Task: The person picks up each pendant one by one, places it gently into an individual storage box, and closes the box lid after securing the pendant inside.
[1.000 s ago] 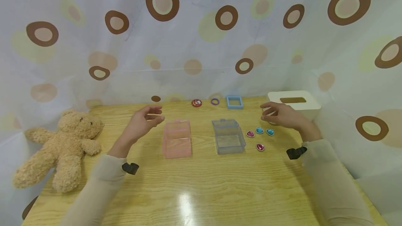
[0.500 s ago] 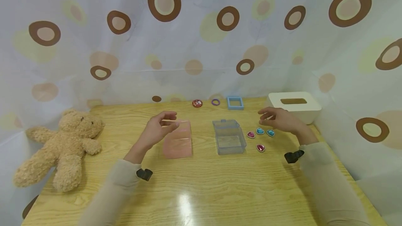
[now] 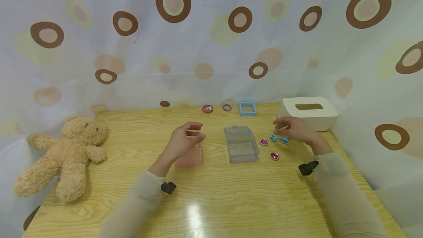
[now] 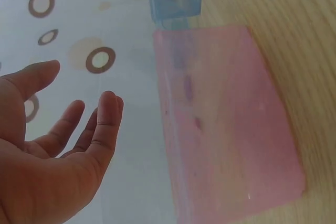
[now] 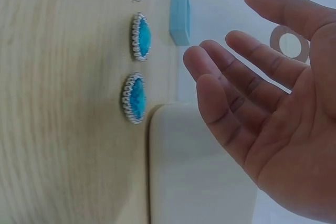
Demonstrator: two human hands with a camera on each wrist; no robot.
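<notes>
Left hand (image 3: pixel 183 142), head view: thumb and fingers apart, nothing held, partly covering the pink box (image 3: pixel 190 158) on the table (image 3: pixel 218 194); shifted rightward from the earlier frames. Right hand (image 3: pixel 295 129), same view: loosely curved, nothing held, by the blue gems (image 3: pixel 273 138); slightly lower than before. Left-wrist view: pink box apart from the fingers; I judge a gentle sideways approach best. Right-wrist view: gems untouched; I would pinch edges, singly.
</notes>
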